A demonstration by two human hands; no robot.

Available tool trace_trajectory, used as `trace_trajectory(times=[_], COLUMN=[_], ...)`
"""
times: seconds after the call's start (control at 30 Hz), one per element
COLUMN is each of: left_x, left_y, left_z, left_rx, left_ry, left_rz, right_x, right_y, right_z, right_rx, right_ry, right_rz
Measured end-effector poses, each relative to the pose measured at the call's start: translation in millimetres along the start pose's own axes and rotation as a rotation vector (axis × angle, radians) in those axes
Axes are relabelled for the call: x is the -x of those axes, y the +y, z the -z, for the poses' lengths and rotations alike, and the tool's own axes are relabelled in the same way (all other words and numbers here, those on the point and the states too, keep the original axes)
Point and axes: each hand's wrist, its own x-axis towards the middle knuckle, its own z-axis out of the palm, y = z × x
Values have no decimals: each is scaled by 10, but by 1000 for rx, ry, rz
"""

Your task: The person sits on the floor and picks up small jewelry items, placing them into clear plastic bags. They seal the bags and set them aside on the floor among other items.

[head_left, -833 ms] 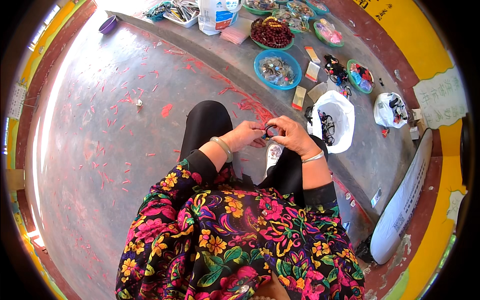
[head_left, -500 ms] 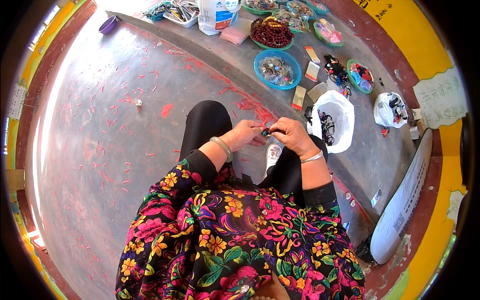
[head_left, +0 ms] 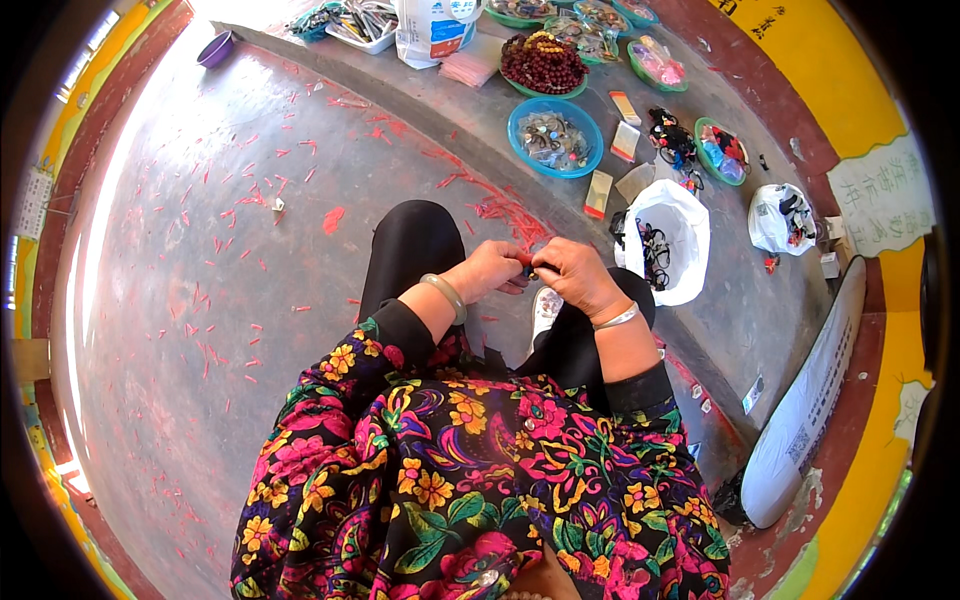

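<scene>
Fingertips nearly meeting, the left hand [head_left: 488,268] and right hand [head_left: 580,276] pinch 1 small dark item [head_left: 531,271] between them, its loop no longer visible, apparently drawn in.

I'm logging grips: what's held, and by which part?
The left hand and right hand pinch a small dark item; which part, I can't tell.

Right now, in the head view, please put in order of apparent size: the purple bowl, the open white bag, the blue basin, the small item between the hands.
Largest to smallest:
1. Open white bag
2. Blue basin
3. Purple bowl
4. Small item, partly hidden by the fingers
</scene>
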Motion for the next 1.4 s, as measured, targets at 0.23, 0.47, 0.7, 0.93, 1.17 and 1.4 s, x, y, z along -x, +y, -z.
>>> trace_trajectory(times=[0.23,0.47,0.7,0.93,1.17,1.4], left_x=[-19,-59,-63,-39,-107,-96], left_y=[25,0,2,29,-58,-43], left_z=[-17,33,24,10,-4,-2], left_rx=[-8,-25,19,39,137,123], left_ry=[100,131,163,182,103,59], left_rz=[17,11,-33,-54,-95,-88], right_x=[-38,-32,-53,-74,-95,-86], right_y=[-36,-53,-56,-114,-104,15], right_z=[30,75,68,128,105,1], right_rx=[-255,-446,-552,-813,-796,-601], right_ry=[39,117,112,127,113,111], right_rz=[-68,-153,-212,-242,-276,-263])
